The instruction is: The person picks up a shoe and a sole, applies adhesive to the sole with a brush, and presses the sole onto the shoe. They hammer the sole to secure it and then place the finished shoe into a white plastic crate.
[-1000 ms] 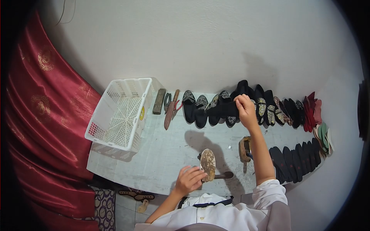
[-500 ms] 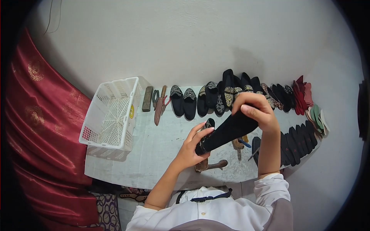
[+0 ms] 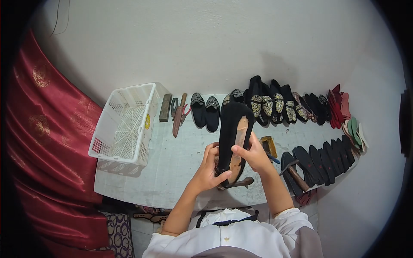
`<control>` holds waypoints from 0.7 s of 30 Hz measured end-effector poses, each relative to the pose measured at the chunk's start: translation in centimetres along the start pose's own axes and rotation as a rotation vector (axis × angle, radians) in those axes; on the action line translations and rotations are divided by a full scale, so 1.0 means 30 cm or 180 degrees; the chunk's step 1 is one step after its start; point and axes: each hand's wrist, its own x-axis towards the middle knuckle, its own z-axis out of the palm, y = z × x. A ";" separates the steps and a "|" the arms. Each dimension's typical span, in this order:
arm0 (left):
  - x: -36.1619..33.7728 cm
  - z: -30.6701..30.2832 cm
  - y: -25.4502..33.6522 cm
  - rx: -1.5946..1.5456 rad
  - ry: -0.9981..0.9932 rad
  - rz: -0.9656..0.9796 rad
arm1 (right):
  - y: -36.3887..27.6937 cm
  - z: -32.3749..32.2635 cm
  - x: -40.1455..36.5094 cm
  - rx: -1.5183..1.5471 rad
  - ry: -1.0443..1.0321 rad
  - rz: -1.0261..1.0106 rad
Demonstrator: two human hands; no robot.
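A black shoe upper (image 3: 228, 124) is held up in front of me, its underside turned partly toward the camera so a tan inner sole (image 3: 241, 131) shows. My left hand (image 3: 207, 171) grips its lower end, with the thumb across the edge. On the right side, my right hand (image 3: 253, 155) holds it near the middle, thumb on the tan part. Below the shoe, a wooden-handled tool (image 3: 246, 182) lies on the table, partly hidden behind it.
A white plastic basket (image 3: 142, 150) stands left. Beside it lie a block (image 3: 165, 108), pliers (image 3: 186, 112) and a sheathed knife (image 3: 177, 122). Finished-looking shoes (image 3: 211, 116) line the wall. Black soles (image 3: 320, 165), a hammer (image 3: 297, 178) and a yellow container (image 3: 269, 146) are at right.
The shoe has been turned from slanted to nearly upright, showing its tan underside. My right hand has come down from the raised end to the shoe's right side.
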 end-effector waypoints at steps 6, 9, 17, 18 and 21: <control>-0.121 -0.039 -0.149 -0.0110 -0.0252 -0.0016 | 0.021 0.003 -0.027 0.0438 0.0066 0.1076; -0.217 0.021 -0.152 -0.1197 0.0026 -0.0557 | 0.058 0.001 -0.053 0.0473 0.0034 0.1572; -0.419 0.136 -0.255 -0.1787 0.0692 -0.1451 | 0.224 0.019 -0.116 0.0028 0.0515 0.1739; -0.431 0.143 -0.266 -0.1760 0.0742 -0.1527 | 0.237 0.025 -0.117 -0.0058 0.0545 0.1663; -0.453 0.158 -0.292 -0.1724 0.0893 -0.1702 | 0.286 0.028 -0.116 -0.0202 0.0699 0.1519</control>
